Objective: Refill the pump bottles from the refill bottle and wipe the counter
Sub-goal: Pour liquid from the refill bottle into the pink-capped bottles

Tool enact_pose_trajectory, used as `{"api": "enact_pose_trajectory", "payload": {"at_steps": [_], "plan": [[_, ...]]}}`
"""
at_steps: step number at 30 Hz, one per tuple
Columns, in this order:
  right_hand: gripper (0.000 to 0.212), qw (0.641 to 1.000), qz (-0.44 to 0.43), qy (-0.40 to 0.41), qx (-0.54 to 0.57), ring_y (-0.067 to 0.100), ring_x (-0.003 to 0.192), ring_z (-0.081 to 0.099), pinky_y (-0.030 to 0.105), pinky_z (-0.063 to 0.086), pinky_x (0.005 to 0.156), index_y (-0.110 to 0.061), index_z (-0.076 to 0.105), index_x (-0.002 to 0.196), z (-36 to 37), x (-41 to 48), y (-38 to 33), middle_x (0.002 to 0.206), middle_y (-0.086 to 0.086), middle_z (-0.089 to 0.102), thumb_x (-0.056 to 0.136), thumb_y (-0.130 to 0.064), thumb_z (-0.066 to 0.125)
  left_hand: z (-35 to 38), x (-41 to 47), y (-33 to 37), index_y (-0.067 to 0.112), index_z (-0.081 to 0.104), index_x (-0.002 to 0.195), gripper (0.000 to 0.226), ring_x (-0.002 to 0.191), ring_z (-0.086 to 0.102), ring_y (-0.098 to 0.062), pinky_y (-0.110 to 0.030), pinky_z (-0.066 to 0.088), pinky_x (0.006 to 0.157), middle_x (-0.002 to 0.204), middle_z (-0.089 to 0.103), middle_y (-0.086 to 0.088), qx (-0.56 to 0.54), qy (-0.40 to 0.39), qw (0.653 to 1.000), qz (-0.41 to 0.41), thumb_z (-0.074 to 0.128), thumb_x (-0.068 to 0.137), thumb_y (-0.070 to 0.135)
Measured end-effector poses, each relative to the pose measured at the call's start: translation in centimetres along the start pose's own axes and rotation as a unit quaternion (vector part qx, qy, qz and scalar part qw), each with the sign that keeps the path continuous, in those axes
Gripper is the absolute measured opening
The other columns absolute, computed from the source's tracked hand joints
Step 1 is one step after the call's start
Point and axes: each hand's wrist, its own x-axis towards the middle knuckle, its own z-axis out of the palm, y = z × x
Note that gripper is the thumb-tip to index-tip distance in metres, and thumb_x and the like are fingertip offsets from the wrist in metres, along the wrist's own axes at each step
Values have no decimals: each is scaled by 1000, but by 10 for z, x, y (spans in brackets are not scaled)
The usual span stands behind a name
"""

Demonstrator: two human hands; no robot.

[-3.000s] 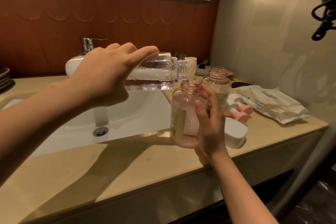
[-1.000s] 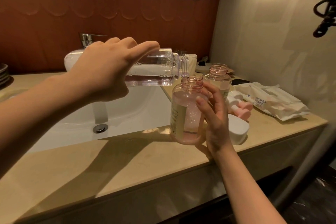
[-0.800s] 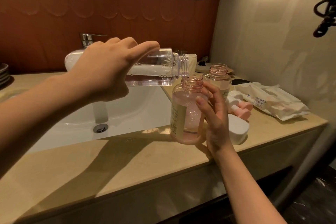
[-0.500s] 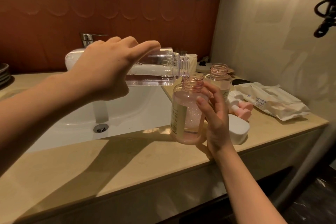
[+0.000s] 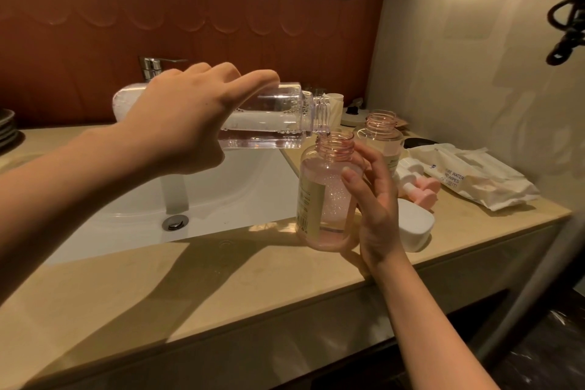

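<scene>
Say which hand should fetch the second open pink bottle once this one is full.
Probably right. The right hand holds the front pink bottle, and the second open bottle stands just behind it on that side. The left hand grips the tipped refill bottle.

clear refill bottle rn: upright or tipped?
Tipped. The refill bottle lies nearly horizontal in the left hand, its open neck over the mouth of the pink pump bottle.

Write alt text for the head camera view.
A left hand tips a clear refill bottle sideways, its mouth at the open neck of a pink bottle that the right hand holds upright beside a white sink in a beige counter. A second open bottle and a wipes pack sit behind.
</scene>
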Motion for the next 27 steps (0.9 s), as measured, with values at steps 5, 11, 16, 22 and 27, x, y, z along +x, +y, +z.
{"api": "enact_pose_trajectory", "payload": {"at_steps": [5, 11, 16, 22, 27], "plan": [[44, 1000, -2, -1, 3, 18, 113, 58, 37, 49, 91, -36, 53, 115, 0, 0, -1, 122, -1, 61, 73, -48, 59, 1, 1, -1, 28, 23, 145, 105, 83, 52, -27, -18, 23, 48, 108, 56, -14, 0, 5, 1000, 6, 77, 60, 1], [47, 1000, 1, -1, 11, 22, 113, 57, 45, 48, 93, -34, 53, 117, 0, -1, -1, 123, 4, 60, 73, -47, 60, 2, 1, -2, 28, 22, 146, 105, 83, 53, -28, -20, 25, 47, 108, 56, -14, 7, 6, 1000, 7, 77, 60, 3], [47, 1000, 6, 0, 6, 22, 114, 57, 47, 48, 95, -34, 53, 117, 0, -1, -1, 124, 4, 59, 72, -48, 60, 1, 1, -2, 28, 23, 145, 105, 84, 53, -29, -24, 30, 51, 108, 56, -14, 5, 9, 1000, 6, 77, 60, 2], [49, 1000, 6, -1, 7, 21, 113, 57, 42, 49, 93, -32, 52, 118, 0, 0, -1, 124, 4, 59, 72, -48, 60, 2, 1, -2, 28, 23, 145, 105, 83, 53, -28, -21, 27, 48, 108, 57, -14, 7, 9, 1000, 8, 77, 59, 2], [51, 1000, 6, -1, 7, 20, 113, 57, 39, 49, 92, -30, 52, 119, 1, 0, -1, 123, 4, 59, 72, -48, 59, 2, 1, -2, 28, 23, 145, 104, 83, 53, -28, -21, 25, 49, 108, 57, -14, 8, 14, 1000, 9, 77, 59, 2]]}}
